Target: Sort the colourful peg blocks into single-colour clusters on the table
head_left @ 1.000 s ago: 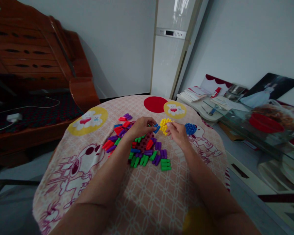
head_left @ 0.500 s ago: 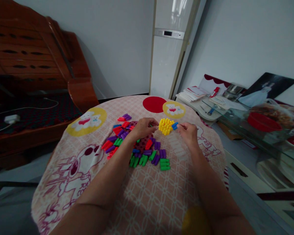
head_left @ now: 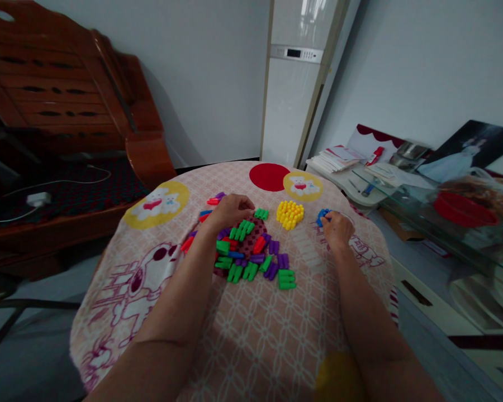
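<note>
Pale walls [head_left: 209, 72] back the scene, a tall white appliance [head_left: 291, 106] stands beyond, and we look down on a round bench [head_left: 251, 335] dressed in a patterned cloth. Our eyes go to the green piece [head_left: 262, 214], at the fingertips of the left hand [head_left: 235, 212], above the near-centre of the cloth's far half. It looks like a ribbed bit of plastic, so we judge it light, stiff and hard to break, perhaps a little slick on its rounded sides; a fingertip pinch across two opposite sides should do, with no need to squeeze.

And the grip? On the left it is narrow, thumb and fingers drawn together on one end of that green piece, the rest sticking out towards the yellow cluster [head_left: 290, 214], which stands apart from both hands. Over on the right, the right hand [head_left: 337, 229] has its fingertips at the blue cluster [head_left: 322, 216], bent close together; whether they pinch a blue piece or merely touch, we cannot tell. Below the left wrist, a mixed pile [head_left: 237, 255] of red, purple, green and blue spreads over and around a maroon lattice [head_left: 248, 245], partly covered.
</note>
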Demonstrator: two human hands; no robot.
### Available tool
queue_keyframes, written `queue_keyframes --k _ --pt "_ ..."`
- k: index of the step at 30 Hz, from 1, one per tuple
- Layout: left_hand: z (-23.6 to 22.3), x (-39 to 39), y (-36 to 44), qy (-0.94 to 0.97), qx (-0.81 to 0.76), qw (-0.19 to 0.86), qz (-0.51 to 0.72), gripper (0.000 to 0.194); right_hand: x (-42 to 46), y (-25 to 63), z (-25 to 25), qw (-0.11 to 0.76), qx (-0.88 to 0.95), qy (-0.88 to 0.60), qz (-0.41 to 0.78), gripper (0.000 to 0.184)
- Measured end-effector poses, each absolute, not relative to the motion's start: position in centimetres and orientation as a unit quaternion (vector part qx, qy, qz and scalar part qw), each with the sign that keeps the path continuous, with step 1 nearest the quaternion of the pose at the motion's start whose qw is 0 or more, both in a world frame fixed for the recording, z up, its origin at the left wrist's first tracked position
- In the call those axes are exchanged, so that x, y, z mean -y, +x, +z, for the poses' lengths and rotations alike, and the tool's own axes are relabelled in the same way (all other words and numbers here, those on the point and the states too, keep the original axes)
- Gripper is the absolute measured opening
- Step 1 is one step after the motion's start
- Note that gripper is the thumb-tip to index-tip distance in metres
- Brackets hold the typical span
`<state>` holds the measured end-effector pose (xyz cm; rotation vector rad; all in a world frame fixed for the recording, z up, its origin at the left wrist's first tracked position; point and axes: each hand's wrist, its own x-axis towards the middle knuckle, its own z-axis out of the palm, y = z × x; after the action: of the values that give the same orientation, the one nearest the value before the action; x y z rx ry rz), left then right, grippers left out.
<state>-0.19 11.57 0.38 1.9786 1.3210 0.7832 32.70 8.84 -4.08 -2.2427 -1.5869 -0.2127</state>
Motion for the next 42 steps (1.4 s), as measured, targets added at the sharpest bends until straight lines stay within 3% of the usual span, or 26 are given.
queue_keyframes --k 5,10,16,20,24,34,38,42 --pt "0.9 -11.6 -2.9 0.746 -0.558 0.219 0.291 0.018 -8.1 30.8 -3.7 0.250 0.594 -0.760 -0.086 0.024" --pt "1.2 -11.6 -4.5 0.686 -0.573 0.244 0.376 0.022 -5.8 24.5 -3.0 0.293 0.771 -0.565 -0.005 0.020" --pt "1.3 -11.9 -6.5 0.588 -0.585 0.241 0.504 0.018 -2.7 16.3 -3.2 0.203 0.897 -0.388 0.064 0.017" --pt "1.7 -11.5 -7.5 0.536 -0.586 0.232 0.562 0.015 -2.3 14.0 -3.9 0.122 0.921 -0.368 0.037 0.014" --pt "1.9 -11.2 -8.0 0.511 -0.589 0.217 0.587 0.013 -2.3 13.7 -4.2 0.115 0.916 -0.382 0.035 0.013" --pt "1.3 -11.5 -8.8 0.528 -0.632 0.186 0.535 0.021 -5.8 21.5 -1.7 0.433 0.698 -0.480 0.308 0.029" --pt "-0.4 -12.3 -9.2 0.583 -0.724 0.107 0.353 0.025 -8.0 28.1 -0.5 0.535 0.587 -0.548 0.263 0.040" --pt "-2.4 -13.0 -8.9 0.604 -0.773 0.074 0.178 0.029 -9.0 34.8 -0.7 0.558 0.518 -0.637 0.120 0.044"
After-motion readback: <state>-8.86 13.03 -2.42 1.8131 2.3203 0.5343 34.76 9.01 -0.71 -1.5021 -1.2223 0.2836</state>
